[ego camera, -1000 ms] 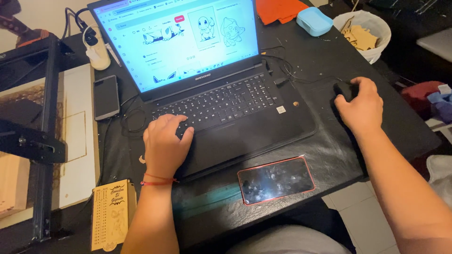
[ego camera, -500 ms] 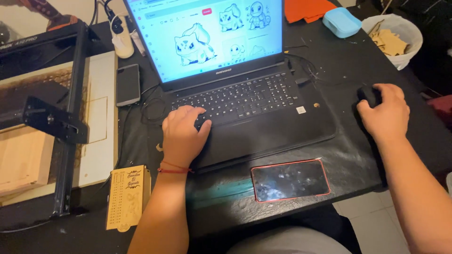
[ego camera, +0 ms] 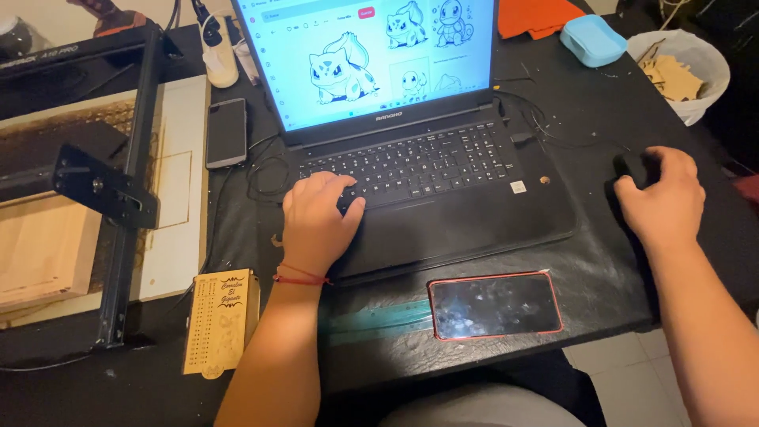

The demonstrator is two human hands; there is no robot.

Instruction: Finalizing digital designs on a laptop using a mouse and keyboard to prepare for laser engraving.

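The left hand [ego camera: 316, 224] lies palm-down w/ fingers loosely curled and close together on the lower-left corner of the laptop [ego camera: 431, 166] keyboard, centre of frame, fingertips on the keys and the heel of the palm over the front edge of the deck; it grips nothing. A thin red bracelet [ego camera: 302, 276] circles that wrist. The right hand [ego camera: 664, 202] sits at centre-right of frame, cupped over a black mouse [ego camera: 630, 168], fingers draped down over it, so only the mouse's upper-left end shows past the knuckles; it lies directly under the palm, well apart from the laptop's right edge. The laptop itself stands open at top centre, its screen showing line drawings of cartoon creatures on white. Just below it, lower centre-right, a red-edged phone [ego camera: 495, 304] lies face-up w/ a dark screen, between the two forearms and touching neither. A second, dark phone [ego camera: 227, 132] lies left of the keyboard, above the left hand, near tangled black cables [ego camera: 265, 170]. Lower left, an engraved wooden plaque [ego camera: 220, 320] lies flat just beside the left forearm. Far left, a black machine frame [ego camera: 126, 190] spans wooden boards [ego camera: 43, 249]. Upper right: a light-blue case [ego camera: 593, 39] and a white tub [ego camera: 688, 75] of wood offcuts. All rests on a black table [ego camera: 601, 261].
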